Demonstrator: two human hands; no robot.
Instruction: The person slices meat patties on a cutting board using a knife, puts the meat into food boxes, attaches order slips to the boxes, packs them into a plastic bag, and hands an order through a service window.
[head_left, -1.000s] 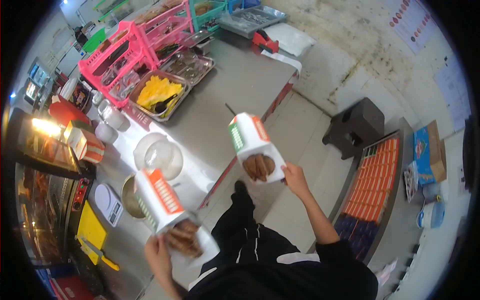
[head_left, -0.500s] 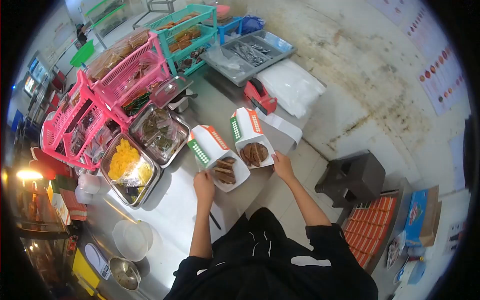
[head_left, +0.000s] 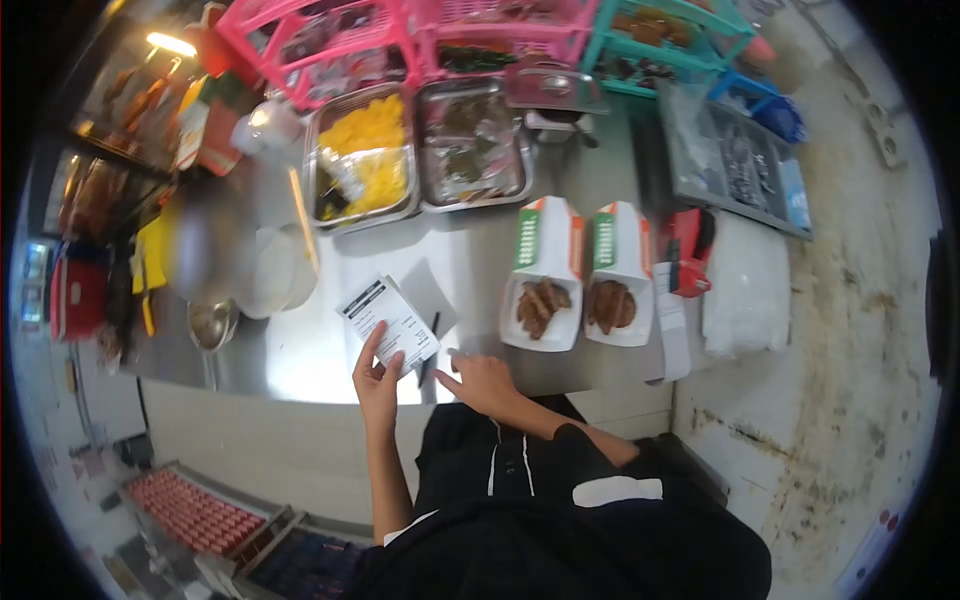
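My left hand is closed on a printed receipt, held tilted over the steel counter by its lower edge between thumb and fingers. A thin black pen lies on the counter at the slip's right edge, partly hidden. Close to the pen's lower end is my right hand, thumb and forefinger apart, holding nothing that shows. Two paper takeaway boxes stand side by side to the right: the left box and the right box. Each has sliced brown food in its front.
Steel trays of yellow food and packets stand behind. A red tape dispenser, white plastic bags and a grey cutlery tray are at right. At left are a clear tub and metal bowl.
The view has swung left. Both hands have let go of the two boxes, which now stand on the counter. My left hand has taken hold of the receipt; my right has come near the pen.
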